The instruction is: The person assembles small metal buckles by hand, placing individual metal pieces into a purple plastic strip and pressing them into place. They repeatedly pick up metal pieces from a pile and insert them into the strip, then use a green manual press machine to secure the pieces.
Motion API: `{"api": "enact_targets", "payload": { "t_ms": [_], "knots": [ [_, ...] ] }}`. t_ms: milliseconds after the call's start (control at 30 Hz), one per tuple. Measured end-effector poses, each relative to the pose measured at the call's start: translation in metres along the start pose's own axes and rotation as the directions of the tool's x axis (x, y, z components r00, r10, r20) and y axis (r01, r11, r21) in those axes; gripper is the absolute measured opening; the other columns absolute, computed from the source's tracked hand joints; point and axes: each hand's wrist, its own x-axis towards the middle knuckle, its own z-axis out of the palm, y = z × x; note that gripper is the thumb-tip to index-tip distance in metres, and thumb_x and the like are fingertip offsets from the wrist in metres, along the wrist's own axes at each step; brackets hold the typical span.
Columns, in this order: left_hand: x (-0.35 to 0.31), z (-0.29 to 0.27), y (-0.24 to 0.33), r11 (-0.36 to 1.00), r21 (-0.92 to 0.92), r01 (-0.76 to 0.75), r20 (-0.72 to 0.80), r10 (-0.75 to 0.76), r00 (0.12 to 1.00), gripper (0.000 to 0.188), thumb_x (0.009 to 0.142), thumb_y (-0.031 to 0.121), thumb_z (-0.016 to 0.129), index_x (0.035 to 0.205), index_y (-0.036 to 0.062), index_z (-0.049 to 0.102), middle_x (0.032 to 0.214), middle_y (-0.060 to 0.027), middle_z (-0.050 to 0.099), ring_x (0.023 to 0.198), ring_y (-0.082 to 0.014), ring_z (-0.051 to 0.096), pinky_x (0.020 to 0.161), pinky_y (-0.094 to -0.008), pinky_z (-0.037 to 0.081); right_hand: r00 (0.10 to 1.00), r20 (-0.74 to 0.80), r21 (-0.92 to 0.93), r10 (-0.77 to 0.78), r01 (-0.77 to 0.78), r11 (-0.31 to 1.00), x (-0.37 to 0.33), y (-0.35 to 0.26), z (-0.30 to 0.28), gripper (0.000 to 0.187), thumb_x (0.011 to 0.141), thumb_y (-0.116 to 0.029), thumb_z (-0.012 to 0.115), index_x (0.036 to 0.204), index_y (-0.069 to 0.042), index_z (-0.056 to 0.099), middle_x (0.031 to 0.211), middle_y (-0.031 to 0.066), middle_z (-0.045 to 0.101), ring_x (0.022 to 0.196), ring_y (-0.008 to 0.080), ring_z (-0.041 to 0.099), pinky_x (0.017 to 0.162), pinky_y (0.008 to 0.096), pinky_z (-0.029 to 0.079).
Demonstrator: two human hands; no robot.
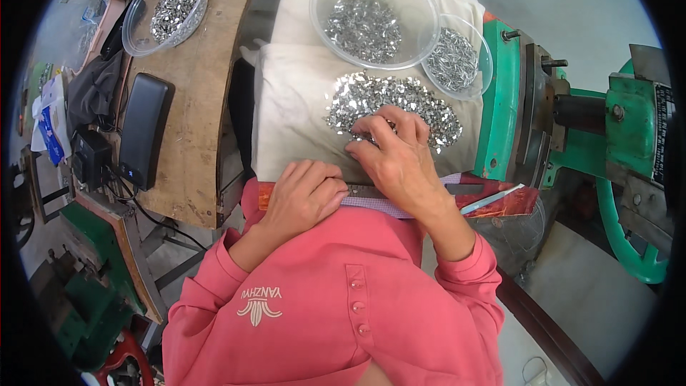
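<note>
A heap of small shiny metal pieces (429, 111) lies spread on a cream cloth (293, 114) in front of me. My right hand (396, 146) reaches into the near side of this heap, fingers and thumb curled around some of the pieces. My left hand (304, 193) rests at the cloth's near edge with its fingers bent and together; whatever may be under them is hidden. Beside its fingertips a dark metal ruler (364, 191) runs along the edge. Behind the heap stand a large clear tub (421, 36) with similar pieces and a smaller clear tub (486, 71) holding thin, elongated metal parts.
A green machine (500, 100) with a handwheel (618, 232) stands at the right. On the wooden table (193, 136) at left are a black power bank (145, 129) and another clear tub (132, 28) of metal pieces. A light-blue handled tool (493, 200) lies right of my right wrist.
</note>
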Motion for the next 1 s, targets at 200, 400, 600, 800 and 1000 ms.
{"api": "enact_targets", "payload": {
  "t_ms": [200, 400, 600, 800, 1000],
  "knots": [
    [-0.001, -0.002, 0.0, 0.999, -0.004, 0.035, 0.032, -0.035, 0.999, 0.02, 0.075, 0.016, 0.08, 0.088, 0.0096, 0.066, 0.097, -0.0026, 0.062, 0.086, -0.0225, 0.058, 0.075, -0.0355, 0.043, 0.999, -0.038, 0.023, 0.028, -0.027, 0.999, 0.005, 0.003, 0.007, 0.016, 0.071, -0.013, 0.078, 0.085, -0.016, 0.072, 0.11, -0.0021, 0.061, 0.115, 0.0252, 0.051, 0.097, 0.0431, 0.034],
    [0.001, -0.001, 0.001, 1.0, 0.017, 0.0, 0.038, -0.001, 0.999, 0.022, 0.075, 0.018, 0.08, 0.087, 0.0095, 0.065, 0.097, -0.0027, 0.062, 0.087, -0.023, 0.057, 0.076, -0.0358, 0.043, 0.963, -0.179, 0.037, 0.202, -0.198, 0.979, 0.001, -0.011, 0.017, 0.016, 0.072, -0.013, 0.079, 0.086, -0.016, 0.071, 0.11, -0.0014, 0.061, 0.115, 0.0265, 0.049, 0.096, 0.044, 0.033],
    [0.0, 0.001, 0.0, 1.0, 0.001, 0.017, 0.043, -0.017, 0.999, 0.021, 0.074, 0.018, 0.08, 0.087, 0.0104, 0.066, 0.097, -0.0023, 0.062, 0.088, -0.0229, 0.057, 0.075, -0.0362, 0.043, 0.973, -0.132, 0.071, 0.189, -0.18, 0.981, -0.008, -0.01, 0.015, 0.018, 0.074, -0.014, 0.076, 0.091, -0.014, 0.073, 0.115, -0.0003, 0.06, 0.116, 0.0277, 0.047, 0.097, 0.0437, 0.033],
    [0.007, 0.006, 0.005, 0.999, -0.027, -0.03, 0.028, 0.031, 0.999, 0.019, 0.074, 0.015, 0.079, 0.086, 0.0096, 0.065, 0.097, -0.0024, 0.063, 0.087, -0.0228, 0.058, 0.076, -0.0365, 0.043, 0.944, -0.133, 0.082, 0.302, -0.293, 0.953, -0.013, -0.012, 0.005, 0.025, 0.072, -0.012, 0.081, 0.095, -0.018, 0.076, 0.111, -0.0001, 0.063, 0.114, 0.029, 0.049, 0.096, 0.0448, 0.032],
    [0.005, 0.01, 0.002, 0.999, -0.039, -0.035, 0.015, 0.035, 0.999, 0.018, 0.075, 0.013, 0.079, 0.086, 0.0093, 0.065, 0.096, -0.0027, 0.063, 0.085, -0.023, 0.058, 0.075, -0.0366, 0.043, 0.95, -0.172, 0.061, 0.262, -0.255, 0.965, -0.016, -0.01, 0.005, 0.02, 0.071, -0.013, 0.081, 0.091, -0.018, 0.075, 0.113, -0.0006, 0.062, 0.115, 0.0276, 0.048, 0.096, 0.0442, 0.032]
  ]
}}
